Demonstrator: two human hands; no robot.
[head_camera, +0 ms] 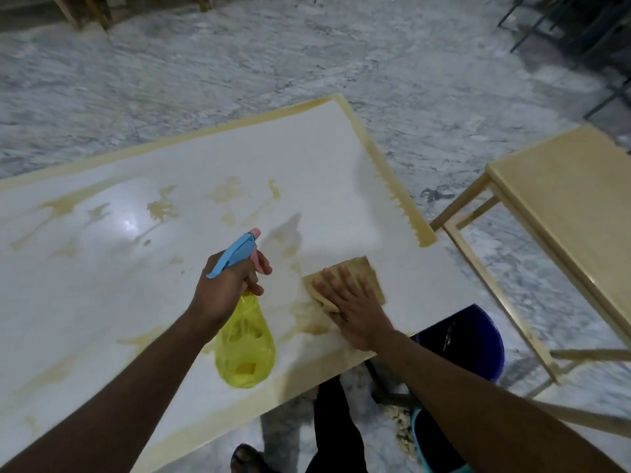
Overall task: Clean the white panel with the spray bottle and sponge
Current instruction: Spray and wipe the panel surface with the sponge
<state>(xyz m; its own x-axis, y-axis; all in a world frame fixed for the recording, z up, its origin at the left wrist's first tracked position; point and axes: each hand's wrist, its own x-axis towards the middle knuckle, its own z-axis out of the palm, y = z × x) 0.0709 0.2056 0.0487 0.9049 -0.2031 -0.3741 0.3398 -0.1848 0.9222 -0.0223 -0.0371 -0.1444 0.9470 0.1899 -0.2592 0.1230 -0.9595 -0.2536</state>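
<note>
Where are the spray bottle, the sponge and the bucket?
spray bottle [245, 349]: head view, on its yellow body below the left hand.
sponge [370, 273]: head view, on the bare corner beyond the right hand's fingers.
bucket [485, 339]: head view, on its blue wall.

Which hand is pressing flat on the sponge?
The right hand, palm down on the tan sponge. The left hand grips the yellow spray bottle instead.
</note>
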